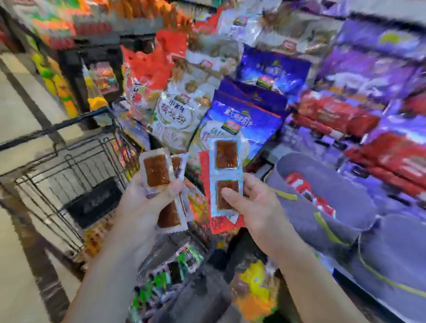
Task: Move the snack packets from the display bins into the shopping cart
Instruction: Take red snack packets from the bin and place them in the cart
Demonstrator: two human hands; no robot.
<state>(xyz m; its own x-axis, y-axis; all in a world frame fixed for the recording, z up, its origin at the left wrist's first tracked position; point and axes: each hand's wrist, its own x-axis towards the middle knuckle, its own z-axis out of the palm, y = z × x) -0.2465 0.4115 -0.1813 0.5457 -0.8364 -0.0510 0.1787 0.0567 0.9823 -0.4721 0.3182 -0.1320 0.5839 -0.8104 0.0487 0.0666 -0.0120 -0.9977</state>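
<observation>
1. Head view, with the shopping cart [60, 126] as my reference: it is a black wire cart at the left of the frame, standing on a pale floor [2, 261]. The whole frame is smeared with blur, so I cannot read the fine print on most packs.
2. My left hand [143, 202] is just right of the cart's near corner, outside its rim. It is clamped on a bunch of clear packets [157, 169] with brown squares inside, the thumb lying across their front. One more of these hangs lower in the same grip.
3. My right hand [256, 208] is further right of the cart, well apart from it. It pinches a twin packet [225, 162], a blue-edged strip with two brown squares stacked one above the other. The thumb presses on the lower square.
4. A red packet [226, 223] lies behind that strip in the same hand, showing at its left edge and below it.
5. On the far side of the right hand from the cart is a grey bin [341, 183] with red-wrapped snacks [302, 188] in it.
6. Beyond both hands, right of the cart's far end, a white bag [177, 112] and a blue bag [241, 123] stand upright on the shelf, touching each other.
</observation>
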